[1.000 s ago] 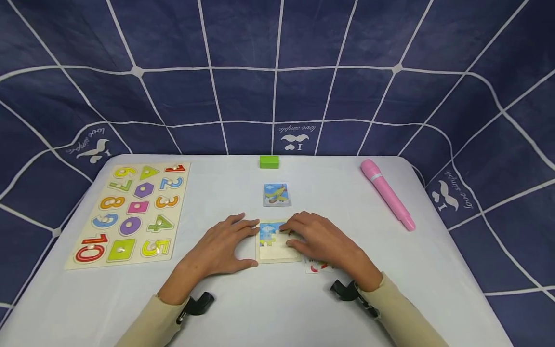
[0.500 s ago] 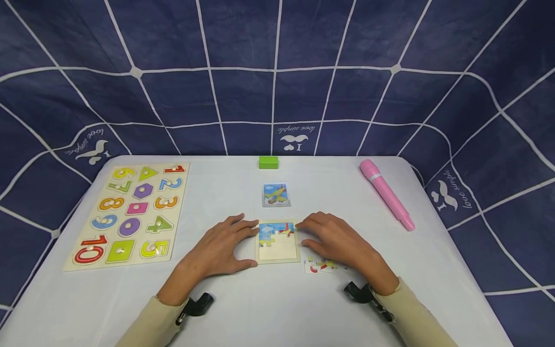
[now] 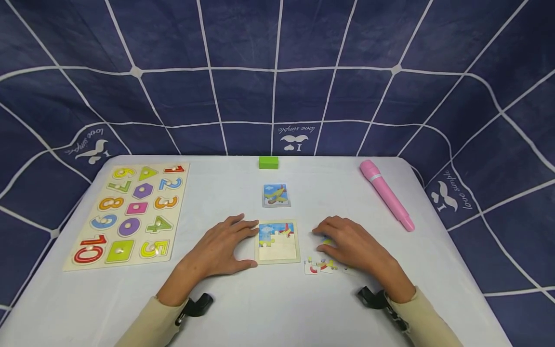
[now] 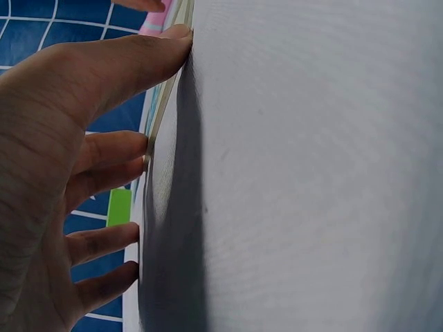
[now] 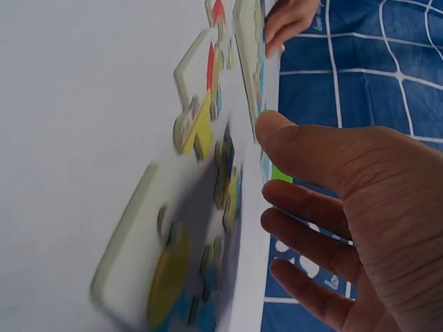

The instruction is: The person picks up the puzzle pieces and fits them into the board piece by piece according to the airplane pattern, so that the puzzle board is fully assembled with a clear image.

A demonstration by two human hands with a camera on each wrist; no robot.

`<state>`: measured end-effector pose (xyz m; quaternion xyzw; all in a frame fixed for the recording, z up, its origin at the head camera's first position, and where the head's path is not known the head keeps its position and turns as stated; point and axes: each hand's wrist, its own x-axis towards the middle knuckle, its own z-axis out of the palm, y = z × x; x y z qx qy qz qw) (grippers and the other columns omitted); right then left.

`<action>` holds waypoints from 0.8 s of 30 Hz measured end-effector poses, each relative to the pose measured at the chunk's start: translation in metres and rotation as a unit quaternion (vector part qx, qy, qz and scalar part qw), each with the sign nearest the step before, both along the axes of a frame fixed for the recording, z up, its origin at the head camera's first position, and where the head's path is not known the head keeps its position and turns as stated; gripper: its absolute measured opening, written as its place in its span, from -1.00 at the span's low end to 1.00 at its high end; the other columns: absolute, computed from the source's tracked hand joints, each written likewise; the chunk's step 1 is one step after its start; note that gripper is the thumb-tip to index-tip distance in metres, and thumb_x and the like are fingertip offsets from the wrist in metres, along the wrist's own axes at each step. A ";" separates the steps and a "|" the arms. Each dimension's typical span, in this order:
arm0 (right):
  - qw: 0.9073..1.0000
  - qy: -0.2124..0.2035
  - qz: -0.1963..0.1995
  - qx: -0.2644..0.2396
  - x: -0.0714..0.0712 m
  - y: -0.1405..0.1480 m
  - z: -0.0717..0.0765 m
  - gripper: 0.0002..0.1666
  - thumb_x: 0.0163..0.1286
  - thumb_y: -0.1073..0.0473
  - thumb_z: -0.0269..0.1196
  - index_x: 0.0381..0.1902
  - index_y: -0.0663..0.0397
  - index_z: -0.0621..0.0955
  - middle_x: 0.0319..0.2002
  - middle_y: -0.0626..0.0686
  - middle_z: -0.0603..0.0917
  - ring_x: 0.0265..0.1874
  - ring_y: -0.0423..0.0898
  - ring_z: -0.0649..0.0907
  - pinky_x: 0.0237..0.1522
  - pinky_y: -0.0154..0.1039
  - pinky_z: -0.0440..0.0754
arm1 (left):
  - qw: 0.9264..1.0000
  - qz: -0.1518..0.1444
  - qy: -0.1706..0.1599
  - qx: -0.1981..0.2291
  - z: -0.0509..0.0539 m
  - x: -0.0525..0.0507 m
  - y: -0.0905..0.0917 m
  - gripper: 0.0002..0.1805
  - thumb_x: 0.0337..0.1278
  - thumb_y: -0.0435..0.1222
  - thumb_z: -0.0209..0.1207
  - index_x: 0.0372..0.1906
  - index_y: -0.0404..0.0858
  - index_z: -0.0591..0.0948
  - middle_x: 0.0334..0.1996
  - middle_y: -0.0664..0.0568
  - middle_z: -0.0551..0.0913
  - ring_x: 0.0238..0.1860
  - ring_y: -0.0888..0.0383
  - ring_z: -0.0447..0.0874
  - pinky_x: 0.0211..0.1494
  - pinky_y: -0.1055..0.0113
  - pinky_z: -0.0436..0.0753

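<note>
Well, the fingers of the left hand (image 3: 218, 247) lie nearly straight, thumb set wide from them, and their tips touch the left edge of a small puzzle board (image 3: 284, 250). The fingers of the right hand (image 3: 350, 242) are loosely bent, thumb apart from them with a gap between; they hover over loose pieces (image 3: 327, 264) and grip nothing that shows, though whether a tip touches one I cannot tell. Below that palm, to the right of the board, the pieces carry yellow, red and blue patches. The board lies flat between the two hands, with fitted pieces (image 3: 265, 233) along its far side and part of its left side, a red plane tail in the far right corner, and bare pale wood in the rest. Beyond the board lies a picture card (image 3: 275, 194) showing a yellow plane, and past it a green block (image 3: 268, 162) sits at the table's far edge. Farther out, a number board (image 3: 143, 236) lies at left and a pink microphone-shaped toy (image 3: 388, 196) slants at right, all on a white cloth (image 3: 243, 308)
</note>
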<state>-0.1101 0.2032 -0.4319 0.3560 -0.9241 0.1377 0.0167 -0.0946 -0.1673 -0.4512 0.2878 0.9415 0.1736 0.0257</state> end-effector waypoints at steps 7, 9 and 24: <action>1.000 -0.013 -0.007 0.001 0.004 0.015 -0.003 -0.50 0.27 0.01 0.62 0.13 0.00 0.79 0.05 -0.09 0.74 0.07 -0.11 0.71 0.16 -0.04 0.71 | 1.000 0.001 -0.002 -0.002 0.000 0.000 0.000 -0.10 0.01 0.26 0.55 0.43 -0.06 0.65 0.54 0.18 0.50 0.63 -0.12 0.29 0.44 -0.30 0.51; 1.000 -0.015 -0.009 0.005 0.006 0.016 -0.004 -0.47 0.26 0.00 0.63 0.14 0.01 0.79 0.06 -0.08 0.73 0.07 -0.10 0.71 0.16 -0.04 0.72 | 1.000 0.001 -0.003 -0.001 0.000 0.000 0.000 -0.10 0.01 0.26 0.55 0.43 -0.06 0.65 0.54 0.18 0.50 0.63 -0.12 0.29 0.44 -0.30 0.51; 1.000 -0.006 -0.011 -0.005 0.006 0.019 -0.010 -0.45 0.19 -0.02 0.68 0.08 0.04 0.78 0.05 -0.08 0.69 0.03 -0.12 0.69 0.11 -0.09 0.72 | 1.000 0.003 -0.002 -0.006 0.000 0.001 0.001 -0.10 0.01 0.25 0.55 0.45 -0.06 0.65 0.54 0.17 0.51 0.63 -0.13 0.30 0.45 -0.30 0.51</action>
